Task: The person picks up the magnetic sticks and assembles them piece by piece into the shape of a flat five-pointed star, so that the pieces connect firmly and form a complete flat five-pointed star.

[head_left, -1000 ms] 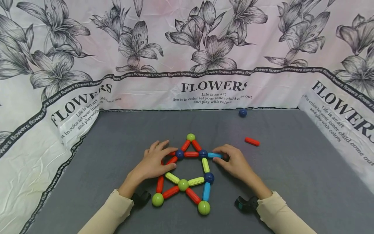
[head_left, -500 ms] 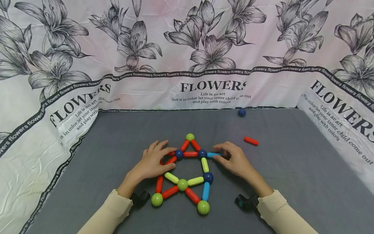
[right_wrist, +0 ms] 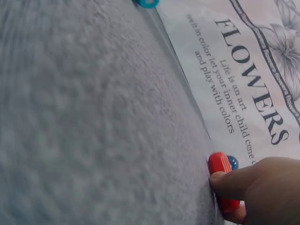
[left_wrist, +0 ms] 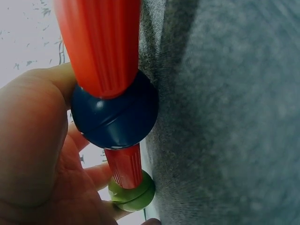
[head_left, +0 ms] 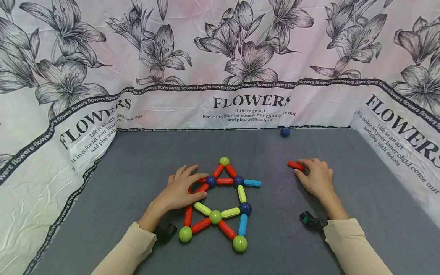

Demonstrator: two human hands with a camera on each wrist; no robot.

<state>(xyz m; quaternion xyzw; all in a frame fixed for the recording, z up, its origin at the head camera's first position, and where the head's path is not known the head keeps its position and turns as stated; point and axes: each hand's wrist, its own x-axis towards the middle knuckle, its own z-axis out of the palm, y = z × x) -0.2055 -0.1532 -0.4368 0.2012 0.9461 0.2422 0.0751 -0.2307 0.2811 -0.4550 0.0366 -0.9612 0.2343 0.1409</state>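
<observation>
A flat star-like frame of magnetic sticks and balls lies on the grey table; one of its green balls (head_left: 215,217) joins several sticks near the bottom. Over the frame's left side rests my left hand (head_left: 182,189), fingers spread, index fingertip by a dark blue ball (head_left: 211,181). Its palm hides part of the frame; the left wrist view shows another blue ball (left_wrist: 115,110) and a green ball (left_wrist: 132,191) beside it. My right hand (head_left: 316,178) pinches a loose red magnetic stick (head_left: 295,165) between thumb and fingers, still low at the table (right_wrist: 223,164).
A loose dark blue ball (head_left: 285,132) sits at the table's back edge. From the frame's upper right ball a light blue stick (head_left: 252,183) points right with a free end. A flower-printed cloth (head_left: 251,103) borders the table behind and at the sides.
My right hand has left the light blue stick, moved right and taken hold of the red stick. The left hand and the frame stay in place.
</observation>
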